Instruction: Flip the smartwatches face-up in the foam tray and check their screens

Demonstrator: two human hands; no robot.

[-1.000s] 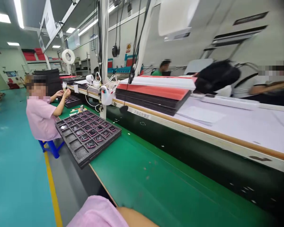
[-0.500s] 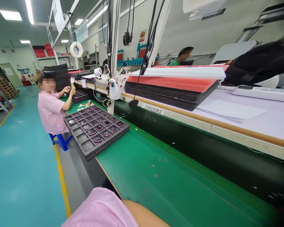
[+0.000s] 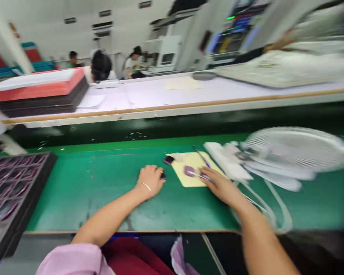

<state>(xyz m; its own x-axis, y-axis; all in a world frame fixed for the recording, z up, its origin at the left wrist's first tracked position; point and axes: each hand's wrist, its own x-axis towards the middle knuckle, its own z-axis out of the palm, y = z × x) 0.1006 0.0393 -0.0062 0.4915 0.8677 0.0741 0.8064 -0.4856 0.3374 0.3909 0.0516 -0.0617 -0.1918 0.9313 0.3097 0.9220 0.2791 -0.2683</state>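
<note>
My left hand (image 3: 151, 180), a bracelet at its wrist, is closed around a small dark part (image 3: 163, 175) over the green bench. Over a yellow sheet (image 3: 186, 182), my right hand (image 3: 218, 185) has its fingers pinched on a thin white stick that looks like a cotton swab (image 3: 197, 175); motion blurs it. The swab's tip touches or overlaps a purple part (image 3: 189, 170) on the sheet. Another purple piece (image 3: 205, 176) shows by the right fingertips. At the sheet's left corner lies a dark, purple-edged part (image 3: 168, 160), and a blue pen (image 3: 204, 158) rests across the sheet.
A black foam tray (image 3: 40, 183) of purple-rimmed parts stands at the left. On the right are a white fan (image 3: 298, 149), a white box-like strip (image 3: 222, 160) and looped cables. Behind runs a raised shelf (image 3: 149, 91) with stacked foam trays (image 3: 43, 103). People sit beyond it.
The view has swung right, from the aisle and a co-worker to the bench before me. Both my hands have come into view, and the foam tray now sits at the left edge.
</note>
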